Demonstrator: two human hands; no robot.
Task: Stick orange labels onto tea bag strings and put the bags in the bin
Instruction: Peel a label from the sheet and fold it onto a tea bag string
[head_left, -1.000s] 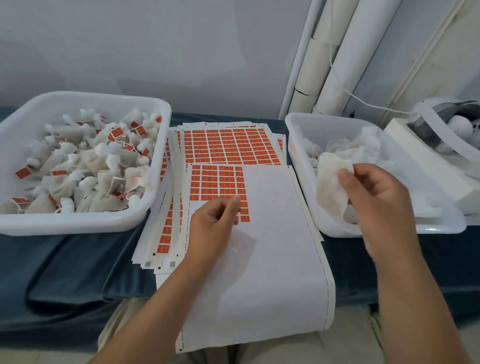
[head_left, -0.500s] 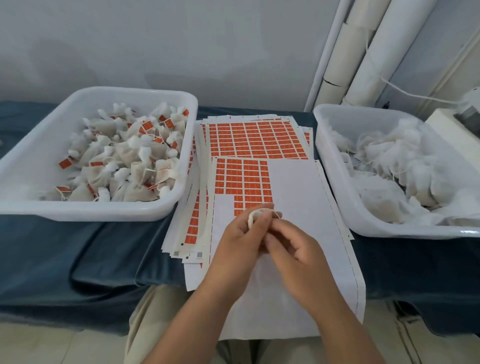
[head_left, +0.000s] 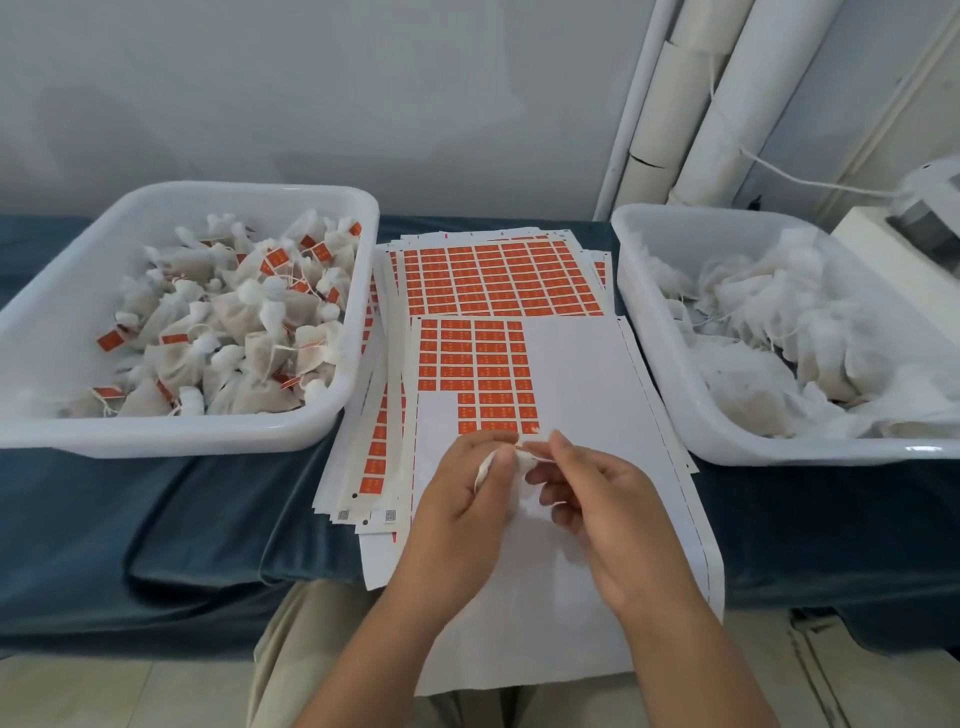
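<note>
My left hand (head_left: 462, 499) and my right hand (head_left: 597, 499) meet over the top label sheet (head_left: 571, 395), which carries a partial block of orange labels (head_left: 475, 364). A small white tea bag (head_left: 491, 462) is pinched in my left fingers. My right fingertips pinch its thin string (head_left: 530, 447) close to the left thumb. Whether a label is on the string I cannot tell. The left white bin (head_left: 311, 415) holds many tea bags with orange labels. The right white bin (head_left: 654, 353) holds a pile of unlabelled white bags.
A stack of full label sheets (head_left: 498, 280) lies between the bins on a dark blue cloth (head_left: 156, 519). White pipes (head_left: 691, 104) stand at the back right against the wall. A white device (head_left: 924, 218) sits beyond the right bin.
My right hand left the right bin with a tea bag and came to my left hand. Both hands now hold the bag above the sheet, fingers slightly further apart than half a second ago.
</note>
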